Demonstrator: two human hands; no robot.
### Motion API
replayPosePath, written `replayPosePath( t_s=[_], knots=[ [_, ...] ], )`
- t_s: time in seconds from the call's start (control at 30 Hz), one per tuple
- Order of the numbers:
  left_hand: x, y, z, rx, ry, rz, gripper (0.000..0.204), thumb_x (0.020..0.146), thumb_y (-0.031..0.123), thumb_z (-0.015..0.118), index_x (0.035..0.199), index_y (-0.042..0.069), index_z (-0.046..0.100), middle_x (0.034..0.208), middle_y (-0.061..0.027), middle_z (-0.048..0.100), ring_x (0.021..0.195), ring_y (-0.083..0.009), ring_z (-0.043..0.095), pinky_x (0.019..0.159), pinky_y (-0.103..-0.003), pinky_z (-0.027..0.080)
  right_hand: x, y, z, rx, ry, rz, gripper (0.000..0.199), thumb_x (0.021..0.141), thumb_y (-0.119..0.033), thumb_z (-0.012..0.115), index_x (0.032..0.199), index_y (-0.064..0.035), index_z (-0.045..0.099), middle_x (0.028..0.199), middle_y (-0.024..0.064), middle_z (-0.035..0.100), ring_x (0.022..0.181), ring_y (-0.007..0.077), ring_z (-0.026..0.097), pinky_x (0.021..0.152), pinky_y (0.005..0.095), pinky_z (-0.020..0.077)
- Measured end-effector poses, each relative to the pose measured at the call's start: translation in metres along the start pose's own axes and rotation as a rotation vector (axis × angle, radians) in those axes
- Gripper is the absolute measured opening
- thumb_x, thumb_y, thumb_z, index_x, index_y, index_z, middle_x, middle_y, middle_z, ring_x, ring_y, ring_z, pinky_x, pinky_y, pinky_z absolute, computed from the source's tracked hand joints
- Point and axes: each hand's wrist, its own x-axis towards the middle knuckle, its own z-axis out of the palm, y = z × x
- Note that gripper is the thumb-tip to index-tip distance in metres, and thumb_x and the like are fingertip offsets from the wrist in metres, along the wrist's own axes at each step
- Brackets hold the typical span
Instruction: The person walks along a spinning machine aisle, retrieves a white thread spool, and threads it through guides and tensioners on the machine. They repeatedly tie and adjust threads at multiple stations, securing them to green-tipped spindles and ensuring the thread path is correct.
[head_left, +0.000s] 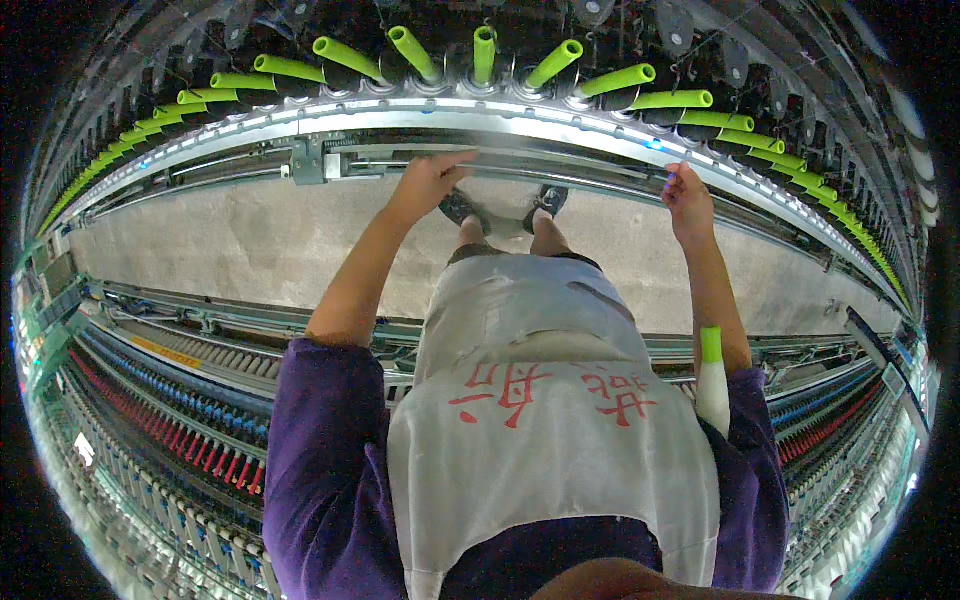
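Note:
My left hand (434, 182) reaches over the metal rails in front of me. Its index finger stretches to the right, and I see nothing held in it. Farther right, my right hand (687, 202) is raised beside the same rails with its fingertips pinched together. Whatever those tips hold, if anything, is too fine to make out. Beyond both hands stands a curved-looking row of bright green tubes (484, 58) on the machine. A bobbin of white yarn (712, 395) with a green end shows by my right upper arm, against the apron.
A dark metal block (308, 160) sits on the rail (380, 170) left of my left hand. My shoes (545, 200) are on the pale floor (290, 245) beneath the rails. Behind me, another machine carries rows of red and blue parts (200, 445).

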Motion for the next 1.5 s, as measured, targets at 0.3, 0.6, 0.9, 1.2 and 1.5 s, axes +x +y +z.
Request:
replayPosePath(
  t_s=[0.3, 0.6, 0.9, 1.2, 1.5],
  knots=[
    [0.068, 0.004, 0.015, 0.233, 0.639, 0.150, 0.020, 0.085, 0.018, 0.056, 0.103, 0.020, 0.064, 0.062, -0.0162, 0.059, 0.056, -0.0345, 0.059, 0.052, -0.043, 0.048, 0.020, -0.003, 0.010, -0.076, -0.034, -0.025, 0.031, 0.093, -0.033, 0.049, 0.090, -0.0054, 0.063, 0.068, -0.0006, 0.053, 0.063, 0.0096, 0.049, 0.056, 0.0238, 0.0380],
    [0.090, 0.007, 0.018, 0.361, 0.800, 0.184, 0.018, 0.080, 0.016, 0.055, 0.096, 0.019, 0.063, 0.062, -0.0127, 0.061, 0.057, -0.0321, 0.061, 0.054, -0.044, 0.049, 0.018, -0.008, 0.022, -0.067, -0.032, -0.064, 0.028, 0.092, -0.030, 0.049, 0.088, -0.0055, 0.061, 0.067, -0.0007, 0.051, 0.061, 0.0107, 0.047, 0.056, 0.0252, 0.0380],
    [0.021, 0.056, -0.034, -0.663, 0.246, -0.167, 0.017, 0.086, 0.022, 0.060, 0.085, 0.006, 0.065, 0.056, 0.0001, 0.054, 0.049, -0.0087, 0.049, 0.050, -0.024, 0.041, -0.072, -0.062, 0.114, -0.456, -0.242, -0.497, 0.033, 0.096, -0.027, 0.045, 0.099, 0.0011, 0.062, 0.082, 0.0037, 0.061, 0.075, 0.0116, 0.056, 0.077, 0.0254, 0.0442],
    [0.061, 0.096, -0.030, 0.116, 0.740, 0.701, 0.013, 0.084, 0.017, 0.061, 0.095, 0.012, 0.067, 0.064, -0.0104, 0.062, 0.053, -0.0232, 0.059, 0.049, -0.032, 0.046, -0.069, -0.057, 0.210, -1.020, -0.628, -0.890, 0.018, 0.089, -0.013, 0.053, 0.094, 0.0006, 0.064, 0.086, 0.0101, 0.063, 0.080, 0.0206, 0.062, 0.072, 0.0311, 0.0492],
    [-0.002, -0.017, 0.027, -0.059, 0.578, -0.035, 0.028, 0.083, 0.016, 0.059, 0.112, 0.014, 0.058, 0.063, -0.0135, 0.059, 0.056, -0.0272, 0.061, 0.053, -0.037, 0.047, -0.153, -0.110, 0.143, -0.704, -0.464, -0.713, 0.025, 0.094, -0.011, 0.045, 0.093, 0.0075, 0.061, 0.090, 0.0150, 0.062, 0.079, 0.0213, 0.063, 0.071, 0.0314, 0.0549]
  ],
)
